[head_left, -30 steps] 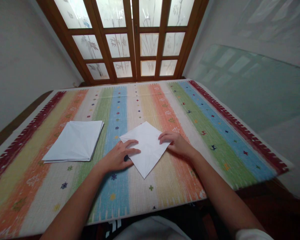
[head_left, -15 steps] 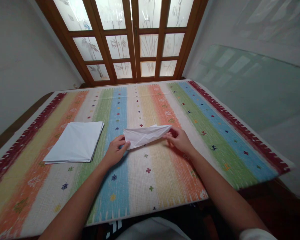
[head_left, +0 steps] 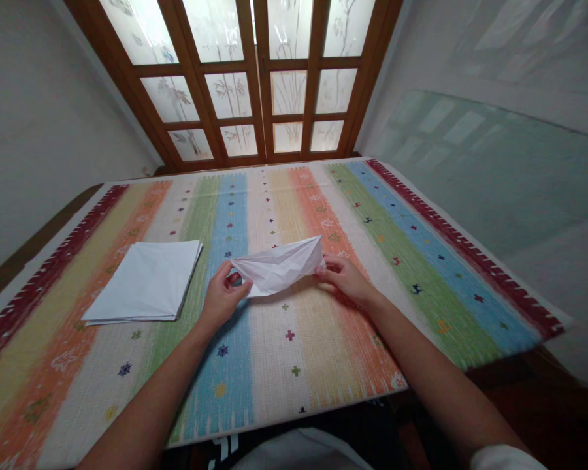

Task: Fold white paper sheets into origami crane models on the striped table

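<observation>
A creased sheet of white paper (head_left: 277, 266), folded into a long boat-like shape, is held just above the striped cloth. My left hand (head_left: 223, 297) pinches its left point between thumb and fingers. My right hand (head_left: 345, 279) grips its right end, with the fingers partly behind the paper. To the left of my left hand lies a flat stack of folded white paper (head_left: 142, 282), which neither hand touches.
The paper stack and my hands are over a woven cloth with coloured stripes (head_left: 294, 365) covering the table. Wood-framed frosted glass doors (head_left: 259, 78) stand beyond its far edge. A greenish glass pane (head_left: 494, 170) lies to the right.
The paper went from a flat diamond on the cloth to a narrow folded shape lifted between both hands. Its fold has since opened slightly, and the stack has not moved.
</observation>
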Tool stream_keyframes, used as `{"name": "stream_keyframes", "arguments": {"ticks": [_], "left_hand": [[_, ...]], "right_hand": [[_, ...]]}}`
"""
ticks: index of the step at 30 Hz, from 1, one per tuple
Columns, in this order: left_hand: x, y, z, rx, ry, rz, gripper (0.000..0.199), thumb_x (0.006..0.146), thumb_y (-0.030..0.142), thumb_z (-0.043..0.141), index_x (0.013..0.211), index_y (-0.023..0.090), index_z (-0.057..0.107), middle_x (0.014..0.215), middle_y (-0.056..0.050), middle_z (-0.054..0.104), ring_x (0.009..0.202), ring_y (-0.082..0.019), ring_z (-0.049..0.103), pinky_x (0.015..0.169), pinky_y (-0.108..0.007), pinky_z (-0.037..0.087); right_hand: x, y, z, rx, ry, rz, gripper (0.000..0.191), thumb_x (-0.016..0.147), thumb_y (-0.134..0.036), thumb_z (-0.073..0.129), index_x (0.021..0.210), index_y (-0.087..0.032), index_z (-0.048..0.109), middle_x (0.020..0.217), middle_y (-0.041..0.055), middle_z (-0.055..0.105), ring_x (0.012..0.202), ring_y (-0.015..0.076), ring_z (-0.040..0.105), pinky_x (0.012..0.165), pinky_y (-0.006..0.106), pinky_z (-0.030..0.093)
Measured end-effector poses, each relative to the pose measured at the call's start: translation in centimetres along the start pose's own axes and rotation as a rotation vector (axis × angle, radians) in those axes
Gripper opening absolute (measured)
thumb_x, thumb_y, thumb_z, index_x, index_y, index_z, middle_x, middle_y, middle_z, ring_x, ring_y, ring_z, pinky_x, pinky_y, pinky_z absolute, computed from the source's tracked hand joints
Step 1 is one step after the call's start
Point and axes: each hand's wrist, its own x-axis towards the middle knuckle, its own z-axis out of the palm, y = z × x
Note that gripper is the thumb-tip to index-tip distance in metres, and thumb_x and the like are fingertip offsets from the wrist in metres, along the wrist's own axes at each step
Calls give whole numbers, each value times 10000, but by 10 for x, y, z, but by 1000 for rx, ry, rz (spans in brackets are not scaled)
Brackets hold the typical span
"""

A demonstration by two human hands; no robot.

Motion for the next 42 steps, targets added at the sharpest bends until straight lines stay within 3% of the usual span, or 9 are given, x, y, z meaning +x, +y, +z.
{"name": "stream_keyframes", "arguments": {"ticks": [7, 11, 15, 21, 24, 28, 31, 35, 42], "left_hand": [[0, 3, 0, -30, 16, -56, 723, 755, 335, 851, 1389, 208, 527, 1481, -192, 613, 1136, -242, 740, 789, -278, 651], [-3, 5, 2, -93, -56, -48, 866, 708, 285, 879, 1471, 259, 471, 1636, -204, 445, 1265, -280, 678, 790, -293, 659], [-6, 9, 1, -110, -174, -88, 928, 711, 293, 901, 1525, 252, 456, 1600, -201, 496, 1358, -325, 629, 893, -360, 656], [-11, 10, 1, -108, -345, -230, 845, 845, 463, 826, 1567, 194, 477, 1451, -210, 644, 1192, -293, 724, 962, -395, 602], [-14, 8, 6, -113, -339, -306, 848, 827, 479, 842, 1550, 185, 509, 1464, -220, 641, 1103, -281, 744, 910, -384, 593], [-17, 10, 12, -214, -443, -387, 792, 819, 439, 855, 1499, 167, 555, 1192, -149, 750, 899, -218, 741, 760, -301, 563], [-19, 13, 15, -253, -433, -353, 710, 813, 391, 865, 1432, 190, 580, 1037, -61, 717, 780, -150, 692, 672, -231, 509], [-20, 17, 17, -262, -413, -277, 636, 826, 361, 854, 1371, 221, 558, 1022, -27, 671, 780, -129, 670, 679, -217, 504], [-17, 15, 15, -121, -363, -143, 423, 878, 417, 789, 1179, 215, 571, 932, 1, 604, 704, -104, 569, 611, -188, 412]], "right_hand": [[6, 1, -3, -101, 206, -139, 306, 857, -526, 806, 916, -225, 798, 1453, 110, 644, 1361, 306, 588, 1129, 456, 496], [6, 6, 5, 114, 271, -31, 347, 787, -486, 845, 891, -236, 628, 1466, 86, 632, 1191, 257, 682, 979, 388, 577], [5, 6, 10, 256, 273, 82, 520, 685, -385, 924, 1048, -276, 567, 1133, 32, 747, 916, 196, 725, 791, 302, 586], [5, 3, 14, 359, 234, 107, 765, 634, -272, 925, 1295, -286, 540, 929, 5, 795, 782, 196, 734, 745, 309, 570], [5, 4, 16, 370, 211, 92, 671, 639, -276, 933, 1235, -244, 626, 1028, 49, 817, 884, 218, 756, 839, 339, 581], [3, 3, 22, 335, 90, 100, 514, 712, -384, 924, 1146, -197, 721, 1154, 105, 807, 1049, 275, 757, 984, 415, 570], [-2, 1, 29, 301, -28, 126, 568, 726, -417, 936, 1206, -199, 726, 1219, 120, 792, 1133, 306, 741, 1019, 449, 572], [-6, 0, 37, 265, -144, 118, 667, 689, -365, 969, 1284, -229, 699, 1292, 110, 771, 1196, 310, 723, 1041, 455, 580], [-1, 10, 32, 298, -63, 205, 438, 760, -382, 923, 1089, -188, 707, 949, 71, 818, 839, 220, 783, 750, 329, 636]]}}
